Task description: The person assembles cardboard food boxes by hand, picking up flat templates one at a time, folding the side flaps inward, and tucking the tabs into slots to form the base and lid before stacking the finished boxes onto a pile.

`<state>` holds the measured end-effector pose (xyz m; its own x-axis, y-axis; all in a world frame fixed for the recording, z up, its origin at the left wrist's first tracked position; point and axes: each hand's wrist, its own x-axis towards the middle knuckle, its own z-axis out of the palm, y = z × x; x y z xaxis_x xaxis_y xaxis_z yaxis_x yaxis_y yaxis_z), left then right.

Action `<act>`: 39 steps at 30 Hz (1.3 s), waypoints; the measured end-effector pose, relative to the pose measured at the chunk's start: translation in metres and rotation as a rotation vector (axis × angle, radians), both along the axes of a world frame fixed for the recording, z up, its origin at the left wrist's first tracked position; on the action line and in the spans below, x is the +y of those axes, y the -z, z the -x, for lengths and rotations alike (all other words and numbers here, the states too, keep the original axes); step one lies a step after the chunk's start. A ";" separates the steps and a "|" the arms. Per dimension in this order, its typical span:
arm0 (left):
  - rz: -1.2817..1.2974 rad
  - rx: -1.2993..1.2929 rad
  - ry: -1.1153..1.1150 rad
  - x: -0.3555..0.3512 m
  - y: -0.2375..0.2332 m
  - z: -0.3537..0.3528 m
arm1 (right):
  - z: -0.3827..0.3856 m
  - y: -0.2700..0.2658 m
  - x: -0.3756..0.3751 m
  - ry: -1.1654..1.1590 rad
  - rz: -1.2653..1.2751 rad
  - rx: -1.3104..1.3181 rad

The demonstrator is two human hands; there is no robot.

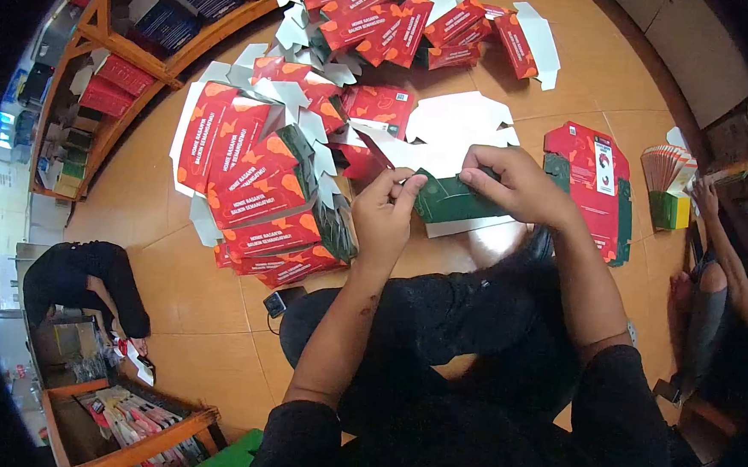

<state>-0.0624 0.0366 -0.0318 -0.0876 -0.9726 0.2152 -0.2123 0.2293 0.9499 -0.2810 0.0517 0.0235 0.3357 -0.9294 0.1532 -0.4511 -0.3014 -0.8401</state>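
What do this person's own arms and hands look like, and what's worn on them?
Both are bare, with no gloves: the left hand and the right hand show uncovered fingers. The forearms are bare too, with no watch or band in view. The left sleeve and right sleeve are black and end near the elbows.

I've 2 hands, left hand (pixel 384 213) & right hand (pixel 514 186); 1 green carton (pixel 453 202); 1 folded red box (pixel 595 183); 2 heaps of red flats, near heap (pixel 257 192) & far heap (pixel 387 20), sheets uncountable; 2 other ppl, person at left (pixel 88 280) & person at rt (pixel 722 289).
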 end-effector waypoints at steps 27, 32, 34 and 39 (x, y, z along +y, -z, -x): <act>0.248 -0.373 0.176 0.028 -0.037 0.015 | -0.018 0.009 0.000 0.098 0.003 -0.018; 0.105 -0.265 0.287 0.018 -0.025 0.006 | -0.009 0.006 0.000 0.025 -0.048 -0.172; -0.203 -0.049 0.195 0.004 -0.021 -0.007 | 0.015 -0.013 0.000 0.031 -0.249 -0.181; -0.309 0.086 -0.086 -0.043 -0.005 -0.055 | 0.099 0.006 -0.014 -0.131 -0.508 0.109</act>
